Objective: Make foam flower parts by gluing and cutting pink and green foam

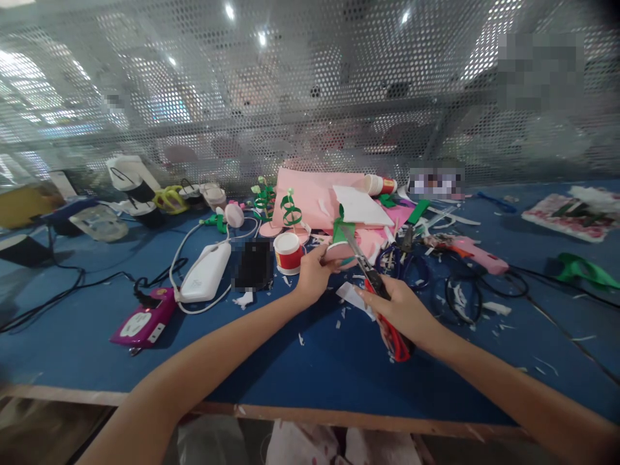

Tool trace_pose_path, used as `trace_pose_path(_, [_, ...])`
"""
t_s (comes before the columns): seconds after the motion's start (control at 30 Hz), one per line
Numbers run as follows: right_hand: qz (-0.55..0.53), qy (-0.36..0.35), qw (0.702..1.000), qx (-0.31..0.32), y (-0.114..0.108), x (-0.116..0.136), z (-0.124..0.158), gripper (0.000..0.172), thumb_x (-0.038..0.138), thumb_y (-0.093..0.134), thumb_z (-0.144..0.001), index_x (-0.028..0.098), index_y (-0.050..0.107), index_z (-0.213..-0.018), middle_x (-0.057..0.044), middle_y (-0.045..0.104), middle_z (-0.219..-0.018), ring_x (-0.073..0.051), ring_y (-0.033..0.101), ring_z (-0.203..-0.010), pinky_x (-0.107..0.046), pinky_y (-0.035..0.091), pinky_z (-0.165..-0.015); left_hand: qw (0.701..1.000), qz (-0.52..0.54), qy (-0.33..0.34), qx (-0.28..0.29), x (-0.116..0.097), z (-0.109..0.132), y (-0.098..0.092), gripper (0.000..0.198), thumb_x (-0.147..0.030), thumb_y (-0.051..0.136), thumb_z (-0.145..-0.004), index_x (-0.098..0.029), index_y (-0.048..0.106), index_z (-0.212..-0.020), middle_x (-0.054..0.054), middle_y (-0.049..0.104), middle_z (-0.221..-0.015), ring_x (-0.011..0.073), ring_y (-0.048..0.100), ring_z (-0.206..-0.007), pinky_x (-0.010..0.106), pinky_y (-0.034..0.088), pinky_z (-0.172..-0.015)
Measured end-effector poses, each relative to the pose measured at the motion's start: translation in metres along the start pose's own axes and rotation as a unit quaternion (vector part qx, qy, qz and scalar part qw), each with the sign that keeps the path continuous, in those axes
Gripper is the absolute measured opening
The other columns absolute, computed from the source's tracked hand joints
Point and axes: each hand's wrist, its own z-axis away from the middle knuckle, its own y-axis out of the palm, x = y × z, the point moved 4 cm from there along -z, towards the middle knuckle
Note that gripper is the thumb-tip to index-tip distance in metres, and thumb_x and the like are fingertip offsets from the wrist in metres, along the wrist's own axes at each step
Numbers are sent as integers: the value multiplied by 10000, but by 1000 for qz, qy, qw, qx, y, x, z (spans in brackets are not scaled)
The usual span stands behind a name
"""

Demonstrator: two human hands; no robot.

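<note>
My left hand [314,274] is closed on the near edge of a round pink paper piece [338,252], and a green paper strip [341,231] stands just beyond it. In my right hand [402,313] is a red-and-black utility knife [396,339], gripped by its handle. Its long metal blade [357,248] points up and left, close to the pink piece; whether they touch I cannot tell. Left of my left hand stands a red-and-white paper cup [288,254]. A small white paper piece [355,298] lies below the knife.
Pink paper sheets [310,194] and curled green paper plants [291,210] are behind my hands. On the right lie a pink glue gun [479,254] and dark cable. A white power bank [206,271], black phone-like slab [252,265] and purple power strip [146,320] sit left. Scraps litter the blue table.
</note>
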Motion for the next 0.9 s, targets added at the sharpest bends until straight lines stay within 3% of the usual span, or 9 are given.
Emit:
trace_pose_path(0.1, [-13, 2, 1000, -11, -1, -1, 0, 264, 374, 602, -744, 235, 381, -703, 107, 434, -396, -105, 426, -254, -234, 417, -256, 1000, 18, -22, -11, 0, -1, 0, 284, -166, 663, -676, -134, 628, -955, 1, 642, -722, 148, 608, -624, 327, 562, -609])
trace_pose_path(0.3, [-6, 9, 1000, -9, -2, 0, 0, 287, 391, 608, -741, 235, 370, -699, 111, 427, -397, -108, 432, -253, -240, 422, -259, 1000, 16, 2, -2, 3, -2, -1, 245, -180, 649, -665, -133, 652, -905, 3, 641, -721, 128, 586, -588, 293, 553, -599])
trace_pose_path(0.73, [18, 7, 1000, 11, -3, -2, -1, 249, 358, 582, -763, 237, 371, -711, 112, 426, -382, -119, 447, -257, -241, 424, -259, 987, -124, 102, -15, -8, -1, -6, 143, -83, 620, -666, -149, 678, -779, -11, 634, -708, 123, 545, -676, 230, 454, -638])
trace_pose_path(0.9, [29, -16, 999, 13, -3, -2, -1, 236, 344, 565, -779, 233, 373, -699, 108, 431, -381, -109, 445, -255, -222, 410, -266, 991, -81, 104, 27, -9, 2, -1, 159, -135, 630, -700, -171, 697, -840, -7, 657, -749, 120, 562, -677, 228, 463, -636])
